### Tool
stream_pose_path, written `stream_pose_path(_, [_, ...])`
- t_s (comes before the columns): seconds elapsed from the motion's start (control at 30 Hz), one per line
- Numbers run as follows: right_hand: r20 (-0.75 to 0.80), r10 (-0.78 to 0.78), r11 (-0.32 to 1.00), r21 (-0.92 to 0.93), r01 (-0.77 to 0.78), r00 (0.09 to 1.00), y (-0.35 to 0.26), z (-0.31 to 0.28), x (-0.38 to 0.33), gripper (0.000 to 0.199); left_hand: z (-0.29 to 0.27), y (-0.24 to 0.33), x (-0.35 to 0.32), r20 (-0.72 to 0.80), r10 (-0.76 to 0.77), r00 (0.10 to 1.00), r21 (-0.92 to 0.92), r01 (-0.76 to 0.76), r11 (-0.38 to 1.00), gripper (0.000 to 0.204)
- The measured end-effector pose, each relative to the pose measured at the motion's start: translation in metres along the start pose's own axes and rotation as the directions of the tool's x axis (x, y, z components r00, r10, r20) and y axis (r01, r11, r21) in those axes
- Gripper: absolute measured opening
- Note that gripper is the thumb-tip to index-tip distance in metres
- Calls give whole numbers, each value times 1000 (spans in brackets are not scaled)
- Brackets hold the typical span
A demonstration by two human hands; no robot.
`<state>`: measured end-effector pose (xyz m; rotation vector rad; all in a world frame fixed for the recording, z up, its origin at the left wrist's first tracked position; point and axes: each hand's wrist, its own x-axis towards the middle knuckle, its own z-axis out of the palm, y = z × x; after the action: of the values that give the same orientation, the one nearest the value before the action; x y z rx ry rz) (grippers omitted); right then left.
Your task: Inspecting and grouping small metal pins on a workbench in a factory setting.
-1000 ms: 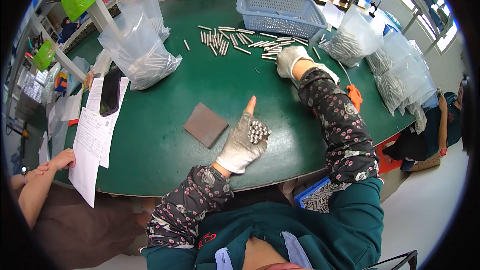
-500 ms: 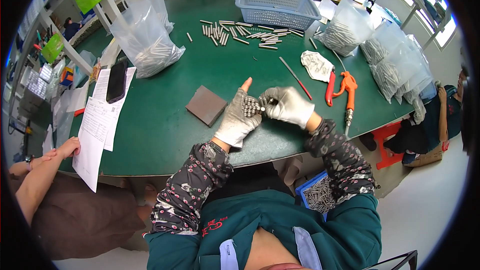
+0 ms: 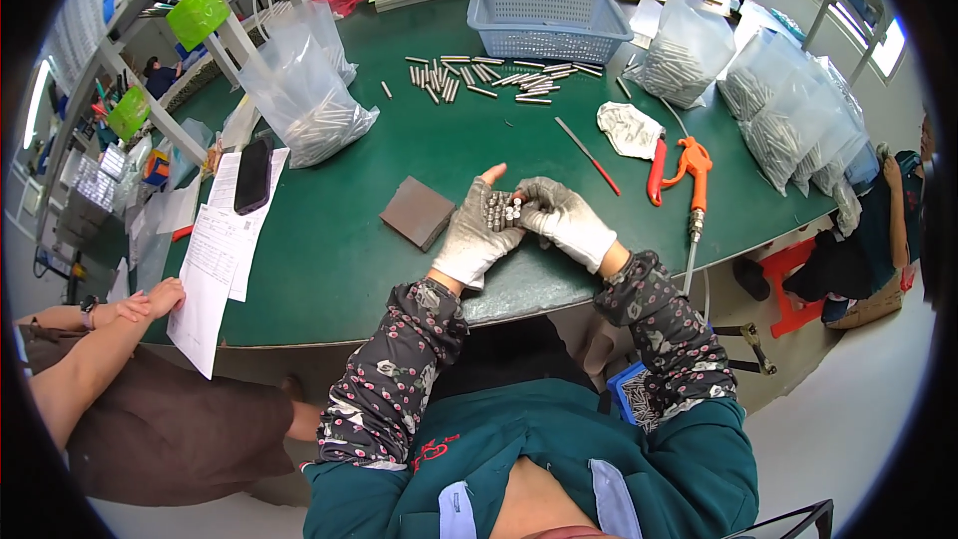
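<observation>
My left hand (image 3: pixel 467 244), in a white glove with grey palm, is closed round a bundle of short metal pins (image 3: pixel 502 211), their round ends showing, thumb pointing up and away. My right hand (image 3: pixel 572 221), gloved alike, has its fingers bent against the right side of the bundle, gripping pins there. Exactly how many pins the right fingertips pinch is hidden. Both hands are above the green table (image 3: pixel 329 269), close to its front edge. Beside my left hand lies a brown square block (image 3: pixel 417 213). Farther off, loose metal pins (image 3: pixel 489 80) are scattered on the table.
A blue basket (image 3: pixel 549 25) stands at the back. Bags of pins (image 3: pixel 309 120) (image 3: pixel 684 60) (image 3: pixel 788 120) sit left and right. A red-handled file (image 3: pixel 589 155), white cloth (image 3: pixel 629 130) and orange air gun (image 3: pixel 694 175) lie right. Papers (image 3: pixel 205 279), phone (image 3: pixel 253 177) and another person's hands (image 3: pixel 150 301) are left.
My right hand has come in closer to the bundle, its wrist shifting left and a little nearer to me. The left hand keeps its hold. The whole view has shifted slightly.
</observation>
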<state>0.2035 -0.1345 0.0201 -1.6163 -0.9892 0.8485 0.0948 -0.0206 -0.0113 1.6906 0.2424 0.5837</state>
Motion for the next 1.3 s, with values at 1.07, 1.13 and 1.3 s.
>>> stream_pose_path(1.07, [-211, -40, 938, 328, 110, 977, 26, 3, -11, 48, 16, 18, -14, -12, 260, 966, 54, -259, 964, 64])
stream_pose_path(1.13, [-92, 35, 843, 537, 20, 995, 34, 6, -3, 55, 16, 10, -15, -84, 389, 917, 204, -367, 908, 58])
stream_pose_path(1.3, [189, -5, 712, 690, -129, 982, 17, 12, 9, 53, 13, 19, -16, -166, 524, 835, 336, -452, 826, 53])
